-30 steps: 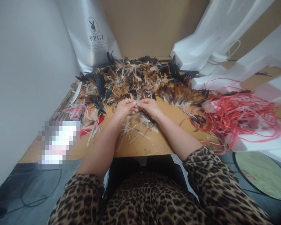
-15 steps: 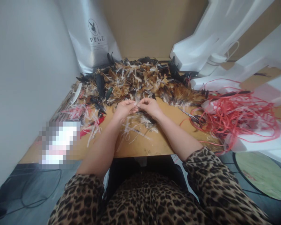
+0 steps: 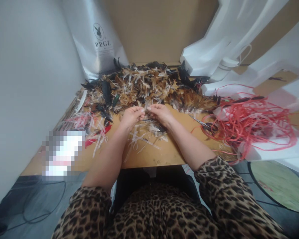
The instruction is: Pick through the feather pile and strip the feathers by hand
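Note:
My left hand [image 3: 131, 116] and my right hand [image 3: 159, 113] meet fingertip to fingertip over the wooden table [image 3: 149, 154], both pinched closed on a small bunch of feathers [image 3: 153, 125] that hangs under them. Just beyond my hands lies a big heap of brown, black and white feathers [image 3: 142, 84]. Pale strips of ribbon [image 3: 139, 141] trail on the table below my wrists.
A tangle of red string [image 3: 249, 121] fills the right side, with scissors [image 3: 201, 123] at its left edge. A silver bag [image 3: 97, 36] leans at the back left, white bags [image 3: 229, 43] at the back right. Red and pink scraps [image 3: 89, 127] lie left.
My hands stay together at the same spot; only the fingers shift slightly on the bunch. The view has tipped a little.

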The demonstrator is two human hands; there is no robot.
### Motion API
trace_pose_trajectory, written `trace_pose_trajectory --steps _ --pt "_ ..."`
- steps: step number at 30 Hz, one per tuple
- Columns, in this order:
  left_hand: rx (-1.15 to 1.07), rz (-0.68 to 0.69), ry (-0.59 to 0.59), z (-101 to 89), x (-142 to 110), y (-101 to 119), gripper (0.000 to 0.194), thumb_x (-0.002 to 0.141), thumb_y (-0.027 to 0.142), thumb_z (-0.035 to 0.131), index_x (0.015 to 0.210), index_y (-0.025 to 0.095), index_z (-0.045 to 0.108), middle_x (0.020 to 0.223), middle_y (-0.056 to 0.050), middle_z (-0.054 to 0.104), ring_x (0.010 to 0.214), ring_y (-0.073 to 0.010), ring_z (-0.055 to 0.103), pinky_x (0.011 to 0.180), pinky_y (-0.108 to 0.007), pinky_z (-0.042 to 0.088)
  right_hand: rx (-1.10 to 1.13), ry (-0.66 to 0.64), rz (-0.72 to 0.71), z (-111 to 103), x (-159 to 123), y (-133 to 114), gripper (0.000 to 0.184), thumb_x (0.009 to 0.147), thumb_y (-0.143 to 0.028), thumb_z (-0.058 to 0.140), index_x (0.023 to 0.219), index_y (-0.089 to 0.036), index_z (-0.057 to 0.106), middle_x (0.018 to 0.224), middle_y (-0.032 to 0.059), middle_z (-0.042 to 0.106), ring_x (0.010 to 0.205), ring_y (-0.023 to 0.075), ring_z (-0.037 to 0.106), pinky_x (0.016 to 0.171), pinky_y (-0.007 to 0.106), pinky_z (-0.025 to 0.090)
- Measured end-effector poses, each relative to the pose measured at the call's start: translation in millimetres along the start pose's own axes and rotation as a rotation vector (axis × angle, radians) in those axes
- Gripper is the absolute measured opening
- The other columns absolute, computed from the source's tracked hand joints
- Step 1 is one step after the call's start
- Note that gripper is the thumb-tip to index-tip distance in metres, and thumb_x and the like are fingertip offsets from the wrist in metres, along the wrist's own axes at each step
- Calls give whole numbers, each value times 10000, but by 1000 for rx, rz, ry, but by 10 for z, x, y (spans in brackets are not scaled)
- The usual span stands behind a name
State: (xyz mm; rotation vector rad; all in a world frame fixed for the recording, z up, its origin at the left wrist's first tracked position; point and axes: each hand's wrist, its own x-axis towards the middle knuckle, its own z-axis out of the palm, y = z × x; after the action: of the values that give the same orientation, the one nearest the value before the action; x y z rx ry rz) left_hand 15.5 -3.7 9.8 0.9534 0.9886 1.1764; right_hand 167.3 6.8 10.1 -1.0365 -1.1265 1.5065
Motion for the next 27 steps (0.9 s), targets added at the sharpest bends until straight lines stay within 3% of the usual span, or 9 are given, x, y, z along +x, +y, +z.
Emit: trace_pose_trajectory --steps 8,15,17,23,27 --pt "138 -40 -47 8 18 -26 253 595 229 756 764 87 632 610 -34 639 487 -71 572 472 -171 454 -30 32 -69 17 7 23 345 521 -429 764 592 -158 563 474 -51 497 448 52 389 471 212 294" --pt "207 -11 -29 -54 31 -35 241 592 262 753 721 91 642 608 -38 640 479 -72 573 462 -169 457 -139 9 -152 54 4 22 267 582 -399 717 636 -163 606 559 -27 566 514 74 447 532 220 356" --pt "194 14 -1 -91 42 -28 260 590 278 754 740 95 648 632 -38 647 501 -68 580 476 -161 462 -258 15 -186 5 27 28 233 622 -383 684 681 -163 635 608 -9 596 545 87 471 562 232 375" --pt "121 23 153 -187 85 29 290 571 272 765 768 99 640 689 -41 662 547 -78 608 487 -158 466 -893 5 -405 -252 94 43 82 686 -219 605 674 -175 674 717 32 615 669 138 524 671 271 388" --pt "108 41 135 -202 85 47 283 584 279 758 769 99 641 697 -40 665 524 -61 590 483 -152 453 -1141 -39 -451 -269 92 70 136 719 -198 577 793 -178 690 809 55 622 749 161 541 727 275 394"
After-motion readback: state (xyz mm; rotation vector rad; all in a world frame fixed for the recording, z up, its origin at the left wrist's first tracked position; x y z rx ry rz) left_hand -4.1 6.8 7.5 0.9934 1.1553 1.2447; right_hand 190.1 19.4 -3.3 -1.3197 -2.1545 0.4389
